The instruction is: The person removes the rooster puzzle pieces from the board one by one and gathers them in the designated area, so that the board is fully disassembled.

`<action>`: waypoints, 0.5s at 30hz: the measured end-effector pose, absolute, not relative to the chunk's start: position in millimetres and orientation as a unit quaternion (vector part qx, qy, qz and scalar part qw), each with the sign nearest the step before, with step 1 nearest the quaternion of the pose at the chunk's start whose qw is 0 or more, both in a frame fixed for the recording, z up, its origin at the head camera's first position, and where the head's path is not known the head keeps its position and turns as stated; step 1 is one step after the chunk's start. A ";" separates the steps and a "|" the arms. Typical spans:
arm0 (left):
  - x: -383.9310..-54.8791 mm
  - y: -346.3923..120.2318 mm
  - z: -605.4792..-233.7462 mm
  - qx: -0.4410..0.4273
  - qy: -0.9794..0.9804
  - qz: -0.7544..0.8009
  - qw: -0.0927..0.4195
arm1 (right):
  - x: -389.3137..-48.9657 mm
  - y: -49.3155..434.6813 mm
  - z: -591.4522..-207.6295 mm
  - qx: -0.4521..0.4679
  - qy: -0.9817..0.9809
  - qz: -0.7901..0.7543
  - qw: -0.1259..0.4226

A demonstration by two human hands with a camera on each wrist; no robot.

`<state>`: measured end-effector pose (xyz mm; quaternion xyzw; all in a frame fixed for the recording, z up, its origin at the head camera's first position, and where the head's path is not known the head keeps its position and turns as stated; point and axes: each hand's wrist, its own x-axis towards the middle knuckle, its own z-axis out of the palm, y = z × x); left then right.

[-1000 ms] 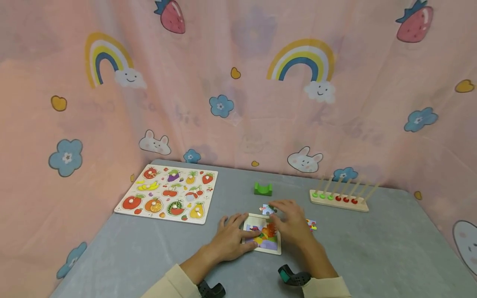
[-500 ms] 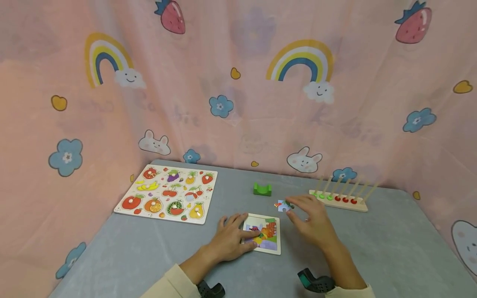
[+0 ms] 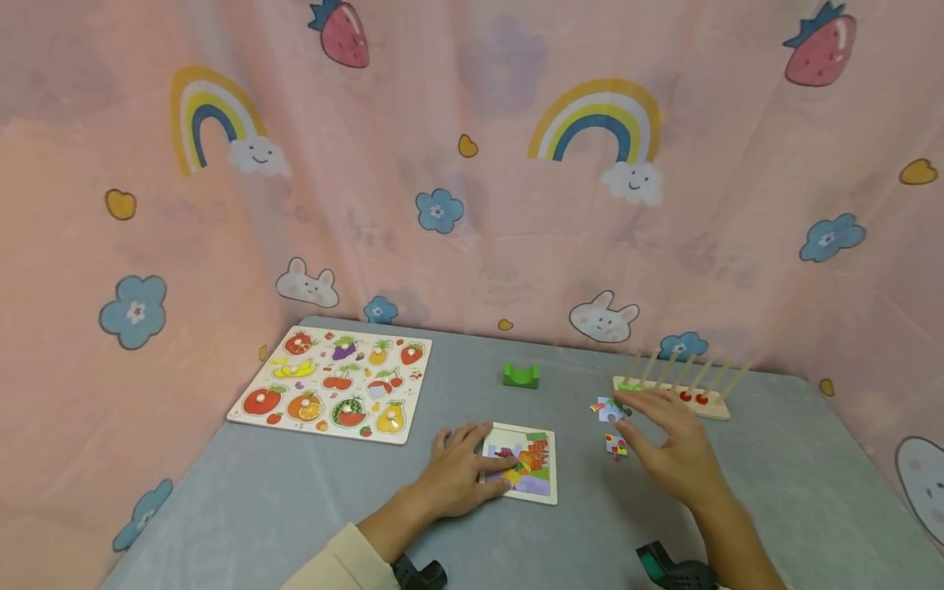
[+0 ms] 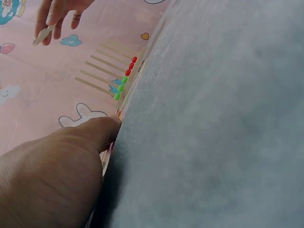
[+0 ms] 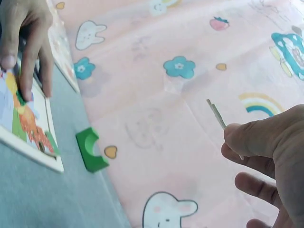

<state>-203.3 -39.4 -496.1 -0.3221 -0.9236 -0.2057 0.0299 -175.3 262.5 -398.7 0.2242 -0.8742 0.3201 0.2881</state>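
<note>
Jigsaw piece [image 3: 609, 409] raised off grey tabletop [image 3: 796, 483], pinched by right hand [image 3: 677, 449], thumb and fingers parted only by its thickness; second piece [image 3: 617, 447] on tabletop near thumb tip; left hand [image 3: 459, 474], fingers spread, rests on framed puzzle [image 3: 537, 485]; pink patterned curtain [image 3: 369, 139] beyond all fingers.

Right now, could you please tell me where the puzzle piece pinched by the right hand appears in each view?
Head: the puzzle piece is right of centre, in the lower half.
Left wrist: near the upper left corner, edge-on.
Right wrist: right of centre, about mid-height, edge-on.
Shared landmark: the right hand, visible in all three.
</note>
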 end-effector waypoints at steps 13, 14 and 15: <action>-203.1 -39.4 -495.4 -0.324 -0.924 -0.199 0.035 | -173.1 303.1 -413.6 0.191 -0.876 0.322 0.303; -203.1 -39.4 -495.2 -0.325 -0.924 -0.199 0.036 | -173.6 306.0 -415.6 0.189 -0.877 0.322 0.302; -203.0 -39.4 -494.8 -0.325 -0.924 -0.200 0.036 | -174.0 308.8 -417.6 0.185 -0.878 0.320 0.302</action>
